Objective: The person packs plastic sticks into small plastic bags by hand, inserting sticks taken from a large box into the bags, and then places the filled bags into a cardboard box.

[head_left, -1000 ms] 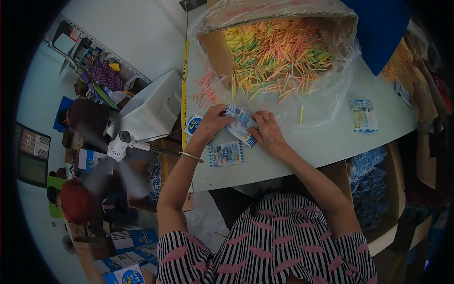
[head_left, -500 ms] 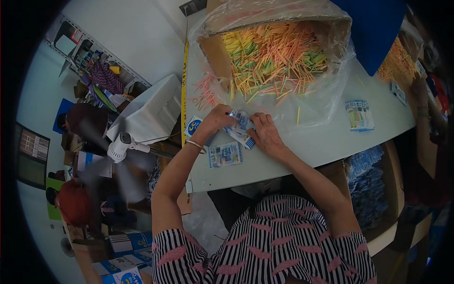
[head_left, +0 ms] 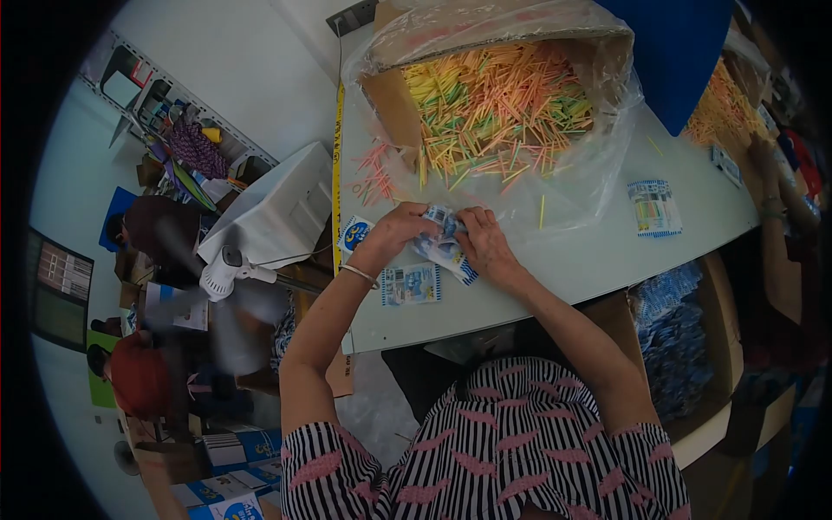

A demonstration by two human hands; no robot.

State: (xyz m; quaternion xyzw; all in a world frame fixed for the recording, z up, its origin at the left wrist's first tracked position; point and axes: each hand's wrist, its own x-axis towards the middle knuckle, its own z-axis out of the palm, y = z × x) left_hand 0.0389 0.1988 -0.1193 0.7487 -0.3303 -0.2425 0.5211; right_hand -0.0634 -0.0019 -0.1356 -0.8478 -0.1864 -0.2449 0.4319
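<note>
A blue and clear printed packet [head_left: 447, 253] is held between both hands above the table. My left hand [head_left: 400, 230] has its fingers closed on the packet's upper left side. On the packet's right edge, my right hand [head_left: 487, 246] grips with thumb and fingers. A flat packet [head_left: 411, 284] lies just below my left hand, and another with a round blue logo [head_left: 356, 232] is partly behind that hand. Beyond the hands, an open carton [head_left: 395, 108] lined with clear plastic holds a heap of yellow, orange, pink and green sticks [head_left: 503, 95].
One packet [head_left: 654, 208] lies on the table's right side. Loose pink sticks [head_left: 374, 173] lie at the left edge. Below the table stands a box of blue packets [head_left: 672, 347]. A fan [head_left: 227, 274] is at left. A co-worker's arm [head_left: 770, 186] reaches in at right.
The packet between my hands has been bent and crumpled at its top, and its lower end has swung slightly right. The table view has shifted a little left. At right, the co-worker's hand has moved.
</note>
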